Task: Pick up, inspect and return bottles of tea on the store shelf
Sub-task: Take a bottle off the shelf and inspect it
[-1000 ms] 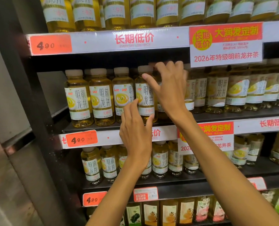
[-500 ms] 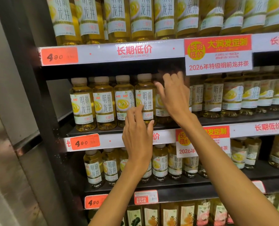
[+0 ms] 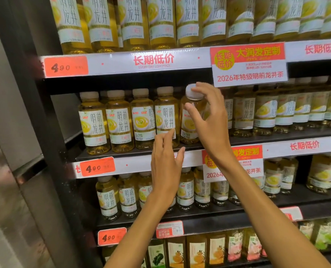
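My right hand [image 3: 209, 120] pinches a tea bottle [image 3: 191, 120] near its white cap [image 3: 193, 91], tilted toward me on the middle shelf [image 3: 276, 137]. My left hand [image 3: 165, 165] hovers just below, fingers loosely spread, holding nothing, near the price strip [image 3: 97, 167].

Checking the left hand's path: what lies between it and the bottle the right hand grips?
Head view: nothing; left hand hovers apart from the bottle.
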### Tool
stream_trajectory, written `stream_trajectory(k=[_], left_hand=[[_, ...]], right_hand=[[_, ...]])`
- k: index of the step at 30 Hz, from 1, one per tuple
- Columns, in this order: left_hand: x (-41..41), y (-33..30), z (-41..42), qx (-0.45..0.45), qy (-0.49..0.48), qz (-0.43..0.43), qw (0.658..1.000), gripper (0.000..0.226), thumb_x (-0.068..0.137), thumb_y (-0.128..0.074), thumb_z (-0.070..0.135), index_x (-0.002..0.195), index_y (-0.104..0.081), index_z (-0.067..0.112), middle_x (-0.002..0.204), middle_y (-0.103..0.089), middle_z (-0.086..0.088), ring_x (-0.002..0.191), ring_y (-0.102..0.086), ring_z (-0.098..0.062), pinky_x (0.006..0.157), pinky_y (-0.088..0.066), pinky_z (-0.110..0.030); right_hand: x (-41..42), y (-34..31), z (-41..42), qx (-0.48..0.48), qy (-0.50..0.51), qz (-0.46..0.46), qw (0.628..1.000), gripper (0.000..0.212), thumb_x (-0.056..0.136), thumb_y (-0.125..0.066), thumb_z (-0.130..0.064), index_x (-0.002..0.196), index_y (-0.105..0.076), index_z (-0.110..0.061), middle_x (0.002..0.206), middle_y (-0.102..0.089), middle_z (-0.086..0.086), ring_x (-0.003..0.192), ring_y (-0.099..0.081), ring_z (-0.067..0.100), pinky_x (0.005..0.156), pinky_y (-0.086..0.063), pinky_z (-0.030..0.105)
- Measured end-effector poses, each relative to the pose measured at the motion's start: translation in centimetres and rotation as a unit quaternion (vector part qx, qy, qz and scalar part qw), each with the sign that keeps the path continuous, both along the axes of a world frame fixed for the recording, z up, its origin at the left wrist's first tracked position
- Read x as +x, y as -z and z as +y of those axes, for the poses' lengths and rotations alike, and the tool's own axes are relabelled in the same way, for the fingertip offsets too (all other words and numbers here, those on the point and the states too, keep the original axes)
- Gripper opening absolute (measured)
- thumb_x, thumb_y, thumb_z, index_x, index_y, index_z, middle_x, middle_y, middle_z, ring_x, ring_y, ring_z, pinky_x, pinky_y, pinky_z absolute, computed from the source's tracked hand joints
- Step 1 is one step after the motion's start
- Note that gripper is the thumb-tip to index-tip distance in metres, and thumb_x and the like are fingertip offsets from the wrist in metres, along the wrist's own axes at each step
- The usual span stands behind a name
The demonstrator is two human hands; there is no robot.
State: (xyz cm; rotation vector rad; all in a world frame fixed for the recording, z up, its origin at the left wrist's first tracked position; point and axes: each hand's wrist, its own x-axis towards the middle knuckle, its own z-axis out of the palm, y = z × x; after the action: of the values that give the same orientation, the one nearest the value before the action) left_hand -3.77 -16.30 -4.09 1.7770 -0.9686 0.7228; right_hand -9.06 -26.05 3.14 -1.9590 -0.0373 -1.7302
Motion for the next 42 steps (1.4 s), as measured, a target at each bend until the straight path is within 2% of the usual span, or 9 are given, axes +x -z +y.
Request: stream_trajectory(k=[5,9,14,21,24,30,35,38,42], left_hand=[[-0.3,0.0,0.1,-0.037,0.043,-0.016,0.998,0.051,0.088,-0.066,0.012,0.136,-0.047,0.012,0.122,-0.053,-0.004,0.108,-0.047,-0.002,0.094,-0.036,-0.005],[-0.3,0.1,0.1,-0.030,0.073,-0.016,0.997,0.060,0.084,-0.071,0.011,0.138,-0.044,0.011,0.128,-0.051,-0.006,0.118,-0.051,-0.015,0.101,-0.042,-0.023],[-0.4,0.0,0.4,-0.013,0.127,0.006,0.992,0.072,0.081,-0.075,0.019,0.142,-0.037,0.014,0.140,-0.041,-0.002,0.130,-0.035,-0.006,0.109,-0.032,-0.018],[-1.3,-1.1,2.1,0.011,0.140,-0.033,0.990,0.087,0.073,-0.080,0.025,0.145,-0.031,0.018,0.144,-0.039,-0.001,0.131,-0.027,0.000,0.112,-0.031,-0.040],[-2.3,-0.9,2.9,0.061,0.194,0.015,0.979,0.082,0.072,-0.081,0.030,0.140,-0.036,0.023,0.134,-0.051,0.004,0.122,-0.048,-0.006,0.100,-0.048,-0.037],[-5.4,0.5,3.5,0.050,0.313,0.193,0.929,0.053,0.072,-0.083,0.026,0.117,-0.056,0.024,0.104,-0.068,0.012,0.096,-0.064,0.002,0.076,-0.055,-0.018],[-7.7,1.4,3.6,0.020,0.401,0.353,0.845,0.030,0.068,-0.072,0.048,0.097,-0.068,0.047,0.099,-0.072,0.021,0.092,-0.068,0.000,0.069,-0.053,-0.014],[-9.0,2.0,2.8,-0.015,0.440,0.455,0.774,0.052,0.065,-0.069,0.053,0.113,-0.064,0.036,0.105,-0.074,0.000,0.092,-0.071,-0.016,0.075,-0.057,-0.029],[-11.2,2.6,0.9,-0.065,0.504,0.513,0.692,0.071,0.063,-0.076,0.061,0.124,-0.062,0.025,0.113,-0.069,-0.017,0.090,-0.071,-0.024,0.075,-0.058,-0.035]], right_hand=[[-0.4,2.2,0.3,0.009,-0.026,-0.008,1.000,0.052,0.084,-0.072,-0.010,0.130,-0.047,-0.003,0.134,-0.043,0.004,0.126,-0.046,0.024,0.105,-0.041,0.033],[-0.8,3.8,0.9,0.028,-0.030,0.018,0.999,0.037,0.089,-0.064,-0.008,0.125,-0.055,-0.003,0.123,-0.056,0.011,0.116,-0.053,0.016,0.099,-0.044,0.026],[-2.7,3.0,2.0,0.061,-0.064,-0.045,0.995,0.028,0.090,-0.062,-0.008,0.117,-0.056,-0.010,0.114,-0.055,0.002,0.106,-0.053,0.000,0.090,-0.042,0.017],[-6.8,1.4,3.4,0.130,-0.231,-0.073,0.961,0.028,0.091,-0.061,-0.009,0.116,-0.055,-0.020,0.111,-0.065,0.012,0.107,-0.065,0.018,0.085,-0.054,0.028],[-7.8,1.3,3.2,0.154,-0.274,-0.039,0.949,0.030,0.089,-0.062,-0.012,0.118,-0.056,-0.016,0.108,-0.066,0.014,0.104,-0.066,0.024,0.088,-0.054,0.035],[-8.4,1.8,2.2,0.266,-0.338,0.014,0.902,0.026,0.086,-0.065,-0.022,0.111,-0.062,-0.013,0.092,-0.072,0.005,0.094,-0.071,0.020,0.074,-0.055,0.027],[-8.2,2.3,-0.4,0.286,-0.448,0.096,0.842,0.032,0.093,-0.048,-0.034,0.115,-0.061,-0.015,0.098,-0.073,0.003,0.105,-0.067,0.026,0.085,-0.055,0.033],[-8.2,3.3,-1.7,0.286,-0.489,0.153,0.810,0.037,0.094,-0.046,-0.039,0.123,-0.056,-0.017,0.108,-0.071,0.009,0.108,-0.066,0.030,0.087,-0.054,0.037],[-9.5,4.4,-4.0,0.304,-0.507,0.177,0.787,0.038,0.095,-0.047,-0.035,0.125,-0.055,-0.013,0.098,-0.071,0.010,0.102,-0.067,0.030,0.087,-0.054,0.036]])
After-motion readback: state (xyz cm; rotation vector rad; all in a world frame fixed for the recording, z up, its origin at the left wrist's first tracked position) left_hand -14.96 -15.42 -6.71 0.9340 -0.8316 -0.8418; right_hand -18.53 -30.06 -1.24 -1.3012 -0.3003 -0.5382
